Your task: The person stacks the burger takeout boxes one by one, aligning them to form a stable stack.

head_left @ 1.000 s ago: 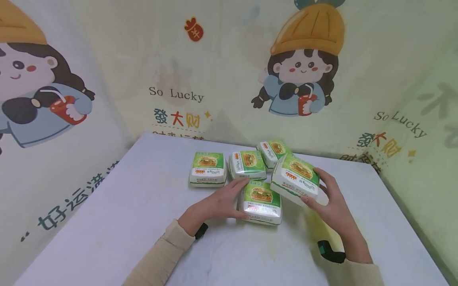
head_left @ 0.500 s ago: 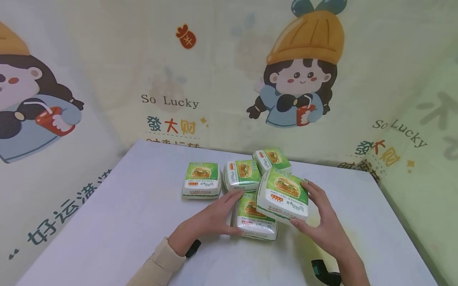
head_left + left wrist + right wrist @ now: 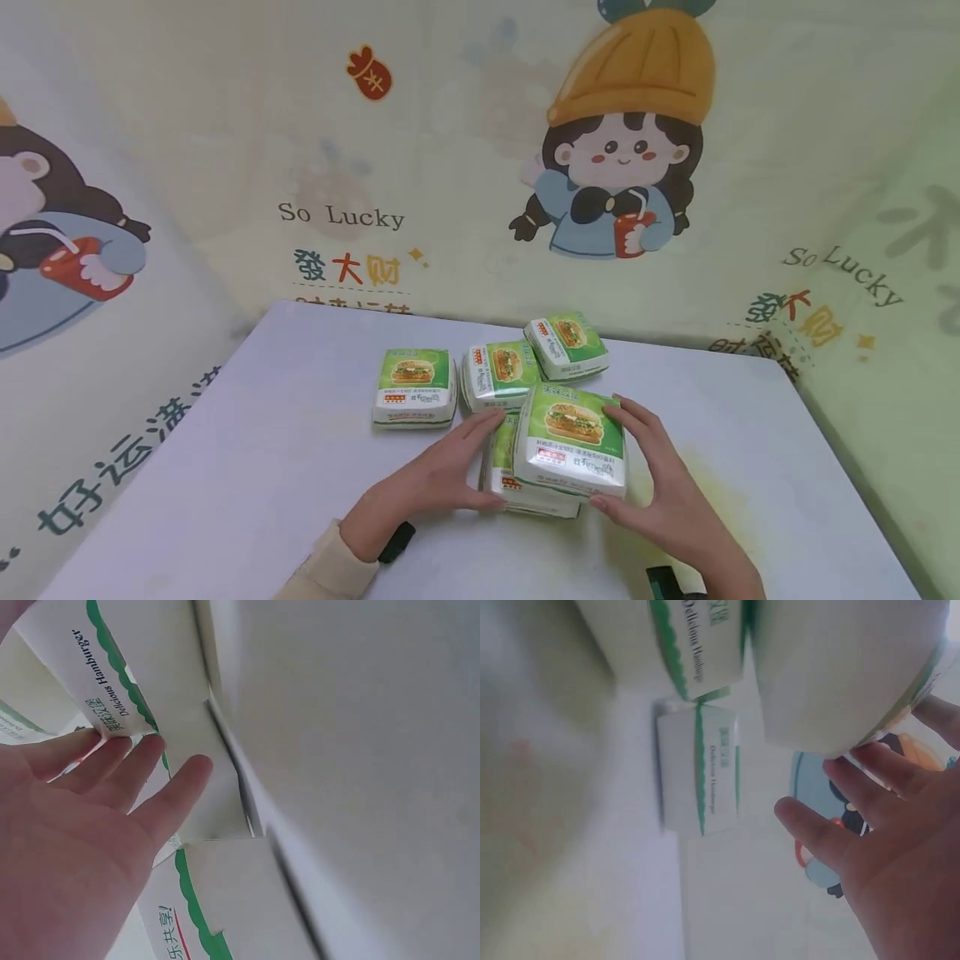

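A white and green hamburger box (image 3: 573, 437), printed with a burger, overlaps the top of a second, lower hamburger box (image 3: 501, 454). My right hand (image 3: 667, 492) grips the upper box at its right side, thumb at the front corner and fingers at the back. Thumb and fingers of my left hand (image 3: 435, 479) hold the lower box by its left side. In the left wrist view the left hand's fingers (image 3: 146, 769) reach along the lower box's side. The right wrist view shows the right hand's fingers (image 3: 870, 780) against the upper box (image 3: 840, 667).
Behind lie a middle hamburger box (image 3: 501, 371) and another box (image 3: 566, 346) by the back edge. A further box (image 3: 414, 387) stands on the left. All rest on a white table (image 3: 285, 467), backed by a printed cloth (image 3: 465, 167).
My right hand has brought its hamburger box down and to the left, onto the lower box. My left hand keeps its place on the lower box. The head view has shifted slightly.
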Available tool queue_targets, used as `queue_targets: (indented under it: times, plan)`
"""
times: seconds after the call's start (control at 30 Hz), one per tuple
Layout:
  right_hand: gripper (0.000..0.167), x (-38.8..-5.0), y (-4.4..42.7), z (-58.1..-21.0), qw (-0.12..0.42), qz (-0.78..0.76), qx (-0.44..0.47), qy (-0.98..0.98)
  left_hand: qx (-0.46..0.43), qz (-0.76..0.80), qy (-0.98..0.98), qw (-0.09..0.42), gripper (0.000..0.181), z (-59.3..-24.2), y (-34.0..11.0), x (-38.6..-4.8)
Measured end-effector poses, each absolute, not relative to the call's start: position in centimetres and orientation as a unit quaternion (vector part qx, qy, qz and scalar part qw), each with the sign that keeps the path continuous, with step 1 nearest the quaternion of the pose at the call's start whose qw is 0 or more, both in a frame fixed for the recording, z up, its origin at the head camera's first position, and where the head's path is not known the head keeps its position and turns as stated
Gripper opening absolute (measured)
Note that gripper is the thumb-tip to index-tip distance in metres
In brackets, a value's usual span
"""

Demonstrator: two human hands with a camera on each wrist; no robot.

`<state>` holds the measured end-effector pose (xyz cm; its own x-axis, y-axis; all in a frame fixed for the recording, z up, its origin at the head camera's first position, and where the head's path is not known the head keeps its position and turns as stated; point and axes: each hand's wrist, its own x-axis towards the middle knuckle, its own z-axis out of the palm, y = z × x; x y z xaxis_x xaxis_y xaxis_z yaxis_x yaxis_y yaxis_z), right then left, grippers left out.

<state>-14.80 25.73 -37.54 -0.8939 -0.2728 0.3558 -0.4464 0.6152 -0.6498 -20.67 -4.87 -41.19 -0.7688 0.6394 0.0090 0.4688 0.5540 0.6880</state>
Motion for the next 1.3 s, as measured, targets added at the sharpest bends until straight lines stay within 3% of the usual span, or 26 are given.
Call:
queue_targets:
  times: [0.3,0.6,1.13,1.3]
  plan:
    - [0.108,-15.3,24.8,-38.7,0.100,0.375,0.221,-0.895,0.322,0.357,0.869,0.119,0.110,-40.9,-5.7,-21.1]
    - [0.123,-12.6,24.6,-38.6,0.085,0.356,0.219,-0.904,0.329,0.369,0.862,0.113,0.114,-41.9,-5.2,-19.2]
    - [0.114,-15.8,24.9,-37.5,0.045,0.379,0.195,-0.903,0.317,0.362,0.870,0.113,0.115,-40.3,-3.8,-21.8]
    - [0.116,-14.3,22.9,-39.2,0.061,0.408,0.205,-0.888,0.304,0.362,0.873,0.119,0.113,-41.3,-5.9,-20.0]
